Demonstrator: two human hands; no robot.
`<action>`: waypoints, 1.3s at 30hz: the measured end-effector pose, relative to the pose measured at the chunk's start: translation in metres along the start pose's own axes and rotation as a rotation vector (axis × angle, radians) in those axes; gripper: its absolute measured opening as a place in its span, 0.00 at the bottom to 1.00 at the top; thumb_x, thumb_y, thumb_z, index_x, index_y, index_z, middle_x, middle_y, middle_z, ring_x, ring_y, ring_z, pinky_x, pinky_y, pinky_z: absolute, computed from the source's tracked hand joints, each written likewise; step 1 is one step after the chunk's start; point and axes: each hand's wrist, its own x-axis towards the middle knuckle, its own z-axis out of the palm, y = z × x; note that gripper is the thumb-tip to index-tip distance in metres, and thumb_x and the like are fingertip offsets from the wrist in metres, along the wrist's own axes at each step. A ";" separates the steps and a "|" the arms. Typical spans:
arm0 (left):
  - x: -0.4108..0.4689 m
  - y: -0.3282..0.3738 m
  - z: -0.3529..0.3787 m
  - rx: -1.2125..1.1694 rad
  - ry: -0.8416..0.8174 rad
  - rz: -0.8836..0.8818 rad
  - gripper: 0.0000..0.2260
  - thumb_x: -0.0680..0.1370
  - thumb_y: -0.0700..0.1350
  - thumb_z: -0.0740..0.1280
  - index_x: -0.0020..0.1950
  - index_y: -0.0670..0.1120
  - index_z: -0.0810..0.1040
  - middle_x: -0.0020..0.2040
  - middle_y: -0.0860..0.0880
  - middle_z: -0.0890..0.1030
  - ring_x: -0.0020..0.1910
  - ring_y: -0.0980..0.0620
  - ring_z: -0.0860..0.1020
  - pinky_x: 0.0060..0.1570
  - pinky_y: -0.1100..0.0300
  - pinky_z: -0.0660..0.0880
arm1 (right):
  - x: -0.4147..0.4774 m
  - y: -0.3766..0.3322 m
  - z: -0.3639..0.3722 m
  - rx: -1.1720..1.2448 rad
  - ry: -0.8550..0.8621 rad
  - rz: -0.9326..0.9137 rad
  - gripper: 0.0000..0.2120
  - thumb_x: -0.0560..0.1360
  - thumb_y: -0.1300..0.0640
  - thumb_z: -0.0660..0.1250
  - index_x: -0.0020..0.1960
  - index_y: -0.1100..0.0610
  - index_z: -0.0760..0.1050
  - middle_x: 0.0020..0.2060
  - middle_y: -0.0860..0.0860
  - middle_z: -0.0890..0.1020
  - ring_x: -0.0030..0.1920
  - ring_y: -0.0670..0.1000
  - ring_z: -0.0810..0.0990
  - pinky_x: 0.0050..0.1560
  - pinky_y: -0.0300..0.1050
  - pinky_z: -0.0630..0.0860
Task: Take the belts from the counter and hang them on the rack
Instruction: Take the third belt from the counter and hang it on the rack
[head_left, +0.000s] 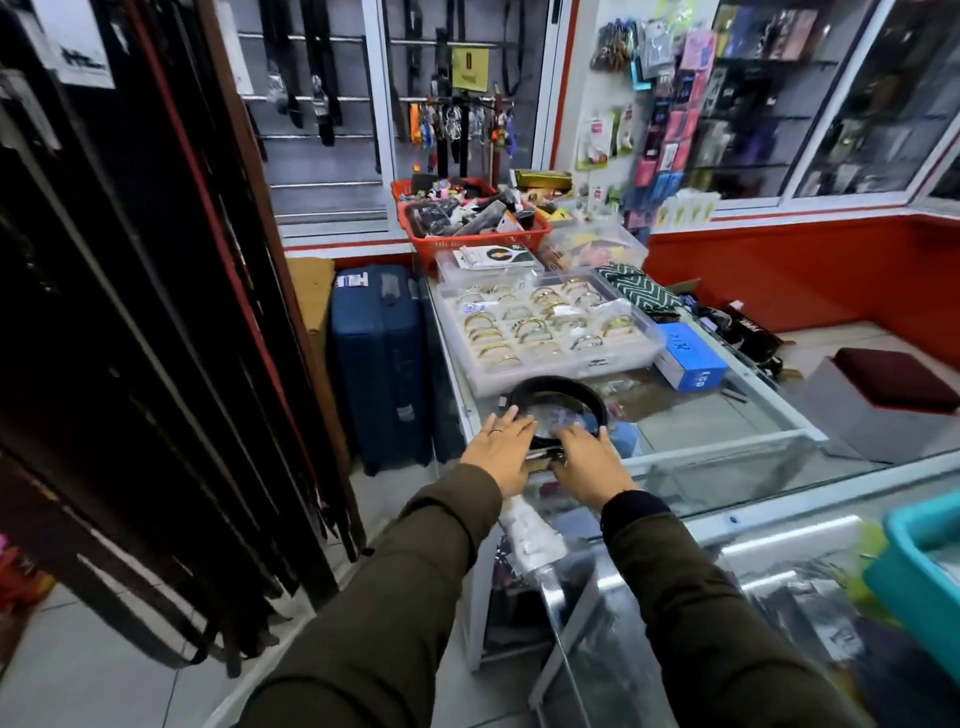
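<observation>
A black belt (558, 391) lies coiled in a loop on the glass counter (727, 431), its metal buckle at the near side between my hands. My left hand (503, 452) rests flat on the coil's left edge, a ring on one finger. My right hand (589, 460) covers the coil's near right part, fingers curled over the strap by the buckle. Whether either hand has a full grip on the belt is not clear. A rack (156, 312) hung with many dark belts fills the left side.
A clear tray of bangles (545, 325) sits just beyond the belt, with a blue box (691, 358) to its right. Red baskets (467, 223) stand further back. A blue suitcase (382, 364) stands on the floor left of the counter. A teal bin (919, 571) is at near right.
</observation>
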 end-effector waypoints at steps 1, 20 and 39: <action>0.005 0.000 0.000 0.011 -0.023 -0.004 0.30 0.83 0.42 0.58 0.83 0.42 0.51 0.84 0.46 0.52 0.84 0.46 0.45 0.82 0.49 0.44 | 0.004 0.002 0.001 -0.016 -0.017 -0.008 0.23 0.80 0.56 0.63 0.74 0.59 0.67 0.72 0.57 0.74 0.75 0.57 0.69 0.79 0.60 0.53; -0.037 -0.039 -0.023 -0.044 0.202 -0.003 0.13 0.81 0.51 0.64 0.62 0.46 0.76 0.59 0.45 0.78 0.61 0.43 0.75 0.53 0.52 0.72 | -0.013 -0.041 -0.033 0.303 0.071 -0.131 0.11 0.68 0.52 0.79 0.35 0.55 0.78 0.33 0.54 0.85 0.38 0.55 0.85 0.40 0.50 0.79; -0.184 -0.071 -0.090 -1.427 0.986 -0.473 0.15 0.73 0.45 0.79 0.56 0.44 0.82 0.52 0.42 0.85 0.49 0.48 0.86 0.36 0.64 0.82 | -0.051 -0.184 -0.078 1.262 -0.005 -0.324 0.11 0.69 0.65 0.79 0.33 0.53 0.85 0.31 0.47 0.88 0.32 0.42 0.87 0.31 0.30 0.78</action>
